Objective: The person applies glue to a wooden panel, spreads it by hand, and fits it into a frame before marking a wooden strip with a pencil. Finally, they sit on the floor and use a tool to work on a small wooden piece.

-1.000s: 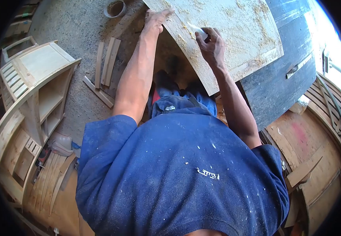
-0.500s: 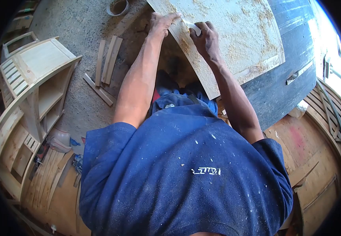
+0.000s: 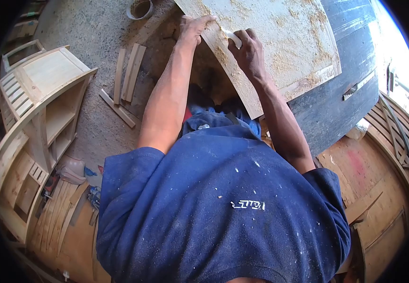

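A pale wooden panel (image 3: 280, 52) lies at the top, strewn with sawdust. My left hand (image 3: 196, 29) rests at its left edge, the fingers extended over the wood and the thumb side low against the edge. Just right of it, my right hand (image 3: 249, 51) is closed round a white, curved object (image 3: 233, 37) on the panel, with its left end near a line of yellowish dust. The grip hides the rest of this object.
A dark blue-grey tabletop (image 3: 332, 108) supports the panel. At left stands a wooden cabinet (image 3: 49, 75). Wooden strips (image 3: 131, 73) and a round container (image 3: 140, 9) lie on the floor. Wooden boards (image 3: 369, 188) are at lower right.
My right hand and the white object have shifted very slightly, and more of the object shows. My left hand stays in nearly the same place at the panel edge.
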`<action>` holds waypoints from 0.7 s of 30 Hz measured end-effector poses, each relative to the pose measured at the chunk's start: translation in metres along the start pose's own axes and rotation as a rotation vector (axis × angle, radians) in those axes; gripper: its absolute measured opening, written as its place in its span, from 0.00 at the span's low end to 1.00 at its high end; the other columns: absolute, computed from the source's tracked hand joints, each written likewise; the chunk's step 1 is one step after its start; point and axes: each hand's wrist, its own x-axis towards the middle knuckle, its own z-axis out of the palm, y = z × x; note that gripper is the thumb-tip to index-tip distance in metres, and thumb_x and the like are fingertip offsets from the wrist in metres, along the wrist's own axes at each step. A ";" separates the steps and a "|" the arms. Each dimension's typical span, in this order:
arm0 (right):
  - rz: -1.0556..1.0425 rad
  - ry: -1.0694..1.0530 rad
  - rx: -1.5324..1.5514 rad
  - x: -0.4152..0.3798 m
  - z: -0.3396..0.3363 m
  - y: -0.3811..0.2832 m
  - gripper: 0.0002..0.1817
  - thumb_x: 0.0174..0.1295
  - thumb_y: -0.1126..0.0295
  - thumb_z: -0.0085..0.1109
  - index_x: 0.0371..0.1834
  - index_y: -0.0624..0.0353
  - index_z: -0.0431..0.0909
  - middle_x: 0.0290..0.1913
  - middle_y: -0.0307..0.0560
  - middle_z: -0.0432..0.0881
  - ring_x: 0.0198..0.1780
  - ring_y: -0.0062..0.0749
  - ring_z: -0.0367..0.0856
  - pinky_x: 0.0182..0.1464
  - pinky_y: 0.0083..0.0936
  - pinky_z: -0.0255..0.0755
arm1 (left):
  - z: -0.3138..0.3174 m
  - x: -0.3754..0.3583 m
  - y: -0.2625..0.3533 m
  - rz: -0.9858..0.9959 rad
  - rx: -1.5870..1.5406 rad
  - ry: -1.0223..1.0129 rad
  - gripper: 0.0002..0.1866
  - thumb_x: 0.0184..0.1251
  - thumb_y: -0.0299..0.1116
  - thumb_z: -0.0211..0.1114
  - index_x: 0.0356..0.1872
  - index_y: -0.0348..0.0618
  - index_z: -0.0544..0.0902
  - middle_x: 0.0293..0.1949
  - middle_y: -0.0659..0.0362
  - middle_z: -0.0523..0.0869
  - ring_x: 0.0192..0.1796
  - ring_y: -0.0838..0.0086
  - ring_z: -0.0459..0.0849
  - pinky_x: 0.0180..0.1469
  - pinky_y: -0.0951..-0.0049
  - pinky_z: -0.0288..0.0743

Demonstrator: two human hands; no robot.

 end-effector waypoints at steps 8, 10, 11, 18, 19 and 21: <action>0.020 0.004 -0.045 -0.011 -0.001 -0.003 0.10 0.59 0.71 0.68 0.41 0.61 0.81 0.39 0.56 0.80 0.36 0.55 0.83 0.38 0.43 0.79 | -0.014 0.014 -0.009 -0.047 -0.158 -0.084 0.30 0.66 0.32 0.74 0.66 0.34 0.73 0.61 0.49 0.82 0.62 0.60 0.82 0.63 0.49 0.80; 0.027 0.012 -0.048 -0.012 0.000 -0.004 0.09 0.59 0.71 0.68 0.40 0.62 0.81 0.39 0.56 0.79 0.35 0.56 0.83 0.38 0.44 0.79 | -0.013 0.009 -0.005 -0.021 -0.217 -0.144 0.30 0.70 0.34 0.71 0.68 0.36 0.71 0.62 0.51 0.82 0.63 0.60 0.81 0.65 0.48 0.78; 0.038 0.021 -0.053 -0.013 -0.001 -0.005 0.09 0.59 0.71 0.67 0.39 0.62 0.81 0.38 0.57 0.79 0.35 0.56 0.83 0.38 0.44 0.79 | -0.012 0.006 -0.003 -0.020 -0.257 -0.158 0.30 0.72 0.38 0.69 0.70 0.37 0.70 0.64 0.51 0.80 0.65 0.60 0.79 0.68 0.48 0.75; 0.388 0.114 0.163 -0.041 -0.020 0.015 0.16 0.65 0.64 0.69 0.52 0.62 0.84 0.38 0.52 0.86 0.34 0.34 0.85 0.37 0.31 0.78 | -0.014 -0.039 -0.015 -0.054 -0.620 -0.201 0.45 0.73 0.72 0.48 0.77 0.46 0.64 0.74 0.54 0.71 0.74 0.58 0.70 0.75 0.49 0.64; 0.606 0.084 0.386 -0.049 -0.031 0.019 0.18 0.67 0.64 0.68 0.54 0.64 0.83 0.39 0.51 0.86 0.36 0.33 0.85 0.37 0.28 0.78 | -0.013 -0.057 -0.020 -0.144 -0.610 -0.211 0.47 0.71 0.75 0.46 0.78 0.48 0.62 0.76 0.56 0.69 0.75 0.58 0.67 0.76 0.49 0.62; 0.761 0.150 0.736 -0.073 -0.049 0.038 0.21 0.69 0.65 0.66 0.58 0.68 0.78 0.43 0.51 0.84 0.39 0.32 0.86 0.37 0.24 0.79 | -0.010 -0.087 -0.041 -0.248 -0.599 -0.305 0.51 0.67 0.79 0.45 0.80 0.49 0.59 0.78 0.58 0.66 0.77 0.58 0.64 0.77 0.50 0.59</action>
